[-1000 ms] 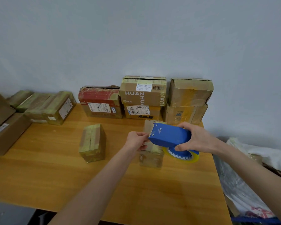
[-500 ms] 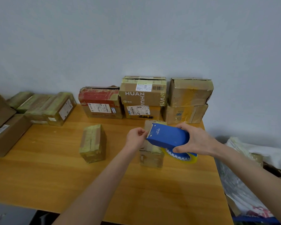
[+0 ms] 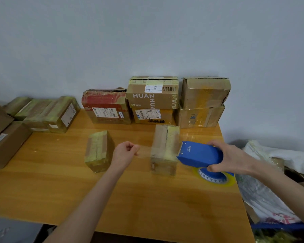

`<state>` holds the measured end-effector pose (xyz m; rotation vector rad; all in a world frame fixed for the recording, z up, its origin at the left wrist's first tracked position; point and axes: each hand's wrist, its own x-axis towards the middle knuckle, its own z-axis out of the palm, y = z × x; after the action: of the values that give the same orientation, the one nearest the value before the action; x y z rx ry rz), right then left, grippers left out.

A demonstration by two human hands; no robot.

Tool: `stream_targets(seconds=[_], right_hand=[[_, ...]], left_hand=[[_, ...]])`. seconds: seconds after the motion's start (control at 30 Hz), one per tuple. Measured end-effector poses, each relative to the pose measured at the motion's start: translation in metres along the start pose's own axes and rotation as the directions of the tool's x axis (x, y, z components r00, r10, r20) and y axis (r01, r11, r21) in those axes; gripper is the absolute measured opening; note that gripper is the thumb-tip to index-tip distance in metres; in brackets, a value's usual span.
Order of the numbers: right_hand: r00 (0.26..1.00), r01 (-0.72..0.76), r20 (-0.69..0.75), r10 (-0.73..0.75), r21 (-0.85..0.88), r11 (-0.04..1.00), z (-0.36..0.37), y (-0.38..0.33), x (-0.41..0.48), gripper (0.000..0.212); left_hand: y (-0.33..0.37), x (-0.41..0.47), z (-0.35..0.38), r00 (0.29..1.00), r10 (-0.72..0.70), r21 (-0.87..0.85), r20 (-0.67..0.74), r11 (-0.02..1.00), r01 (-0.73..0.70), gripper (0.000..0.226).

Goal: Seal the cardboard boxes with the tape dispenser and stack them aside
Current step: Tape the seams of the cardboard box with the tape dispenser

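Since the small cardboard box (image 3: 165, 135) stands on the bench (image 3: 147, 199) between the two hands, narrow and taller than it is wide, it will probably be light and quick to skid or tip if the tape drags on it; its board looks stiff but worn, with old yellowed tape along the seam. A clear tape strip (image 3: 145, 151) runs taut across it, thin, sticky and likely to fold onto itself if slackened, so it is best held only at its free end. The left hand (image 3: 125, 152) pinches that end, fingers curled. The right hand (image 3: 232, 158) grips the blue tape dispenser (image 3: 200, 154) round its body, its mouth just beside the box's right edge. A second small box (image 3: 98, 151) stands left of the left hand. Stacked boxes (image 3: 152, 99) line the wall behind.
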<state>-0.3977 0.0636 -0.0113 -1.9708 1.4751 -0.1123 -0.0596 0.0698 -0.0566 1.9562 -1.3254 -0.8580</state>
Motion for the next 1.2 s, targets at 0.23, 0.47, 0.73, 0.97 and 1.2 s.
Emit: stream_targets(seconds=[0.23,0.47,0.73,0.97,1.2], right_hand=[[0.999,-0.038,0.003,0.038,-0.085,0.996,0.011,0.014,0.010,0.061],[0.991,-0.084,0.086,0.098,-0.153,0.985,0.032,0.016,0.028,0.070],[0.983,-0.112,0.139,0.120,-0.063,0.992,0.034,0.019,0.034,0.066],[0.989,-0.058,0.131,0.063,-0.039,0.998,0.044,0.012,0.039,0.060],[0.992,-0.017,0.126,0.012,0.033,0.999,0.052,0.012,0.045,0.066]], left_hand=[[-0.012,0.008,0.026,0.999,-0.042,0.057,-0.012,0.997,0.042,0.016],[-0.032,0.013,0.051,0.991,-0.110,0.121,0.073,0.988,0.100,0.024],[-0.021,0.016,0.047,0.959,-0.169,0.150,0.228,0.979,0.137,0.053],[-0.013,-0.017,0.060,0.979,0.067,-0.205,0.192,0.978,-0.026,0.050],[-0.019,-0.022,0.065,0.881,0.379,0.535,0.283,0.700,-0.473,0.058]])
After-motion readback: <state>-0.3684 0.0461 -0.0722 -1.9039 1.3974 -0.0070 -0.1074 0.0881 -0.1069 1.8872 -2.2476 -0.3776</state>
